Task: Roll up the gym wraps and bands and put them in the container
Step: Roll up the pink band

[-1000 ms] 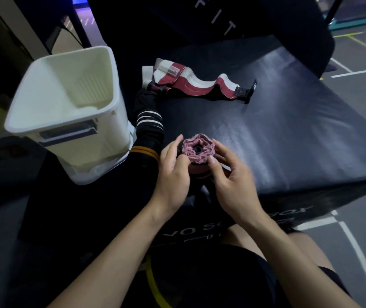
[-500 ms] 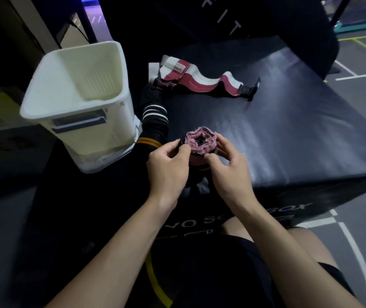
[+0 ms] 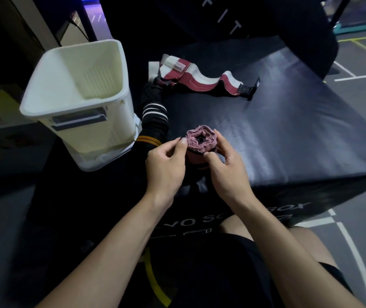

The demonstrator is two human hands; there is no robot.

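**Wrap roll held tight between both hands, container waiting at left**

Container (image 3: 77, 85), cream plastic and standing open, sits at the upper left of the frame, just beside the left edge of the dark padded surface (image 3: 288, 130). No rolled wrap is visible inside it from this angle.

Right of the container, a black wrap (image 3: 154, 116) with white and orange stripes lies loose, trailing toward the middle of the frame. Above it, a maroon-and-white wrap (image 3: 199, 82) lies unrolled in waves across the surface.

At the centre, the left hand (image 3: 166, 167) pinches the left side of the pink wrap roll (image 3: 200, 140) with thumb and fingers curled round it. The roll stands on end between the hands, its spiral of layers facing up. The right hand (image 3: 226, 167) grips the opposite side, fingertips on the rim.

The layers look slightly ruffled, so the step probably calls for steady squeeze from both sides while the loose tail is fastened; letting go early would likely let the coil spring apart. Once secured, one hand could carry it across to the container, which is near but not touching the hands.
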